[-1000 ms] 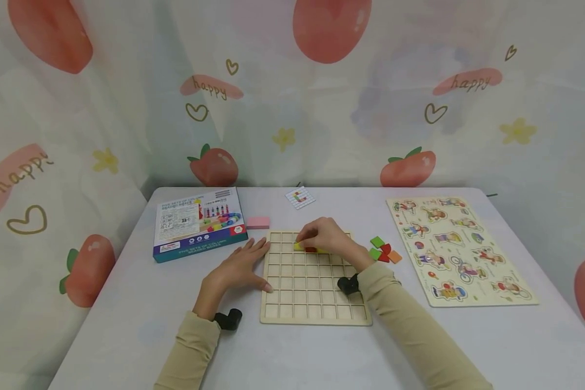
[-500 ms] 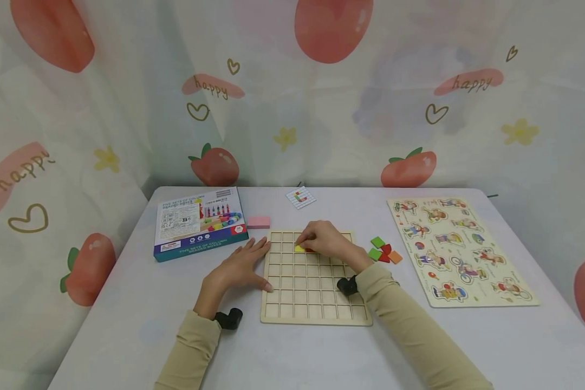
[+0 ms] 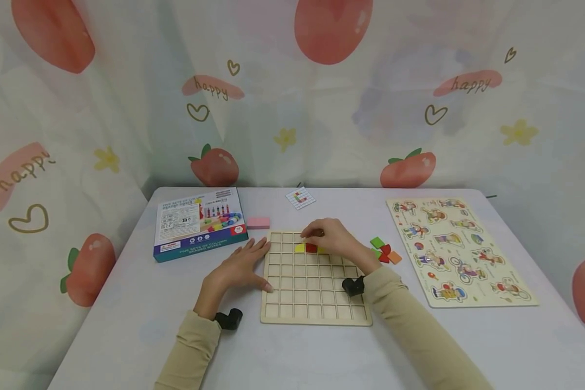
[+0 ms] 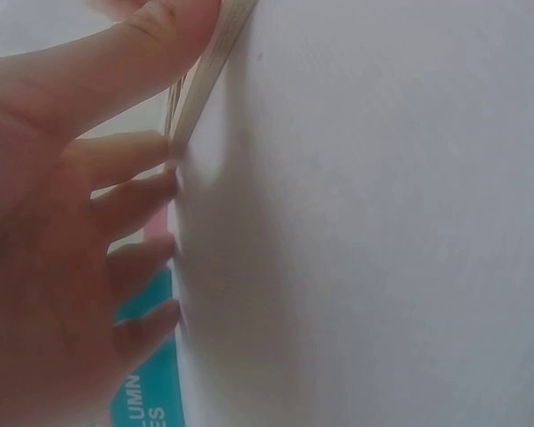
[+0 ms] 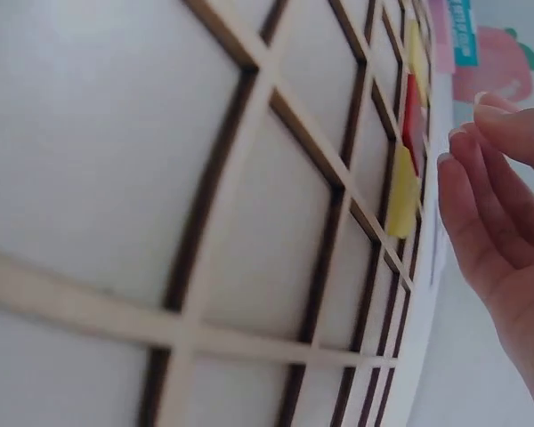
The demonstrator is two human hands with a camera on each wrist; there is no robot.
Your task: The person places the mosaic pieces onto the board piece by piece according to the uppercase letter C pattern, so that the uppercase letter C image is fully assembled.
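Note:
A wooden grid board [image 3: 286, 311] lies on the white table. In an upper row sit a yellow tile [image 3: 299, 248], a red tile [image 3: 311, 248] and a second yellow tile [image 5: 400, 196], side by side. My right hand [image 3: 338, 238] hovers over the board's far side, partly covering that second yellow tile in the head view. Its thumb and fingertips are close together, and nothing shows between them in the right wrist view. My left hand [image 3: 239, 269] rests along the board's left edge, fingers spread and thumb at the rim; the left wrist view shows its fingers extended.
Loose green [image 3: 377, 242], red [image 3: 385, 249] and orange [image 3: 395, 257] tiles lie right of the board. A picture puzzle board [image 3: 426, 233] is farther right. Behind stand a patterned card [image 3: 300, 198], a pink block [image 3: 258, 222] and a toy box [image 3: 190, 238].
The right fingers have come off the left yellow tile and moved slightly up and right, leaving the yellow and red tiles uncovered. The left hand stays where it was.

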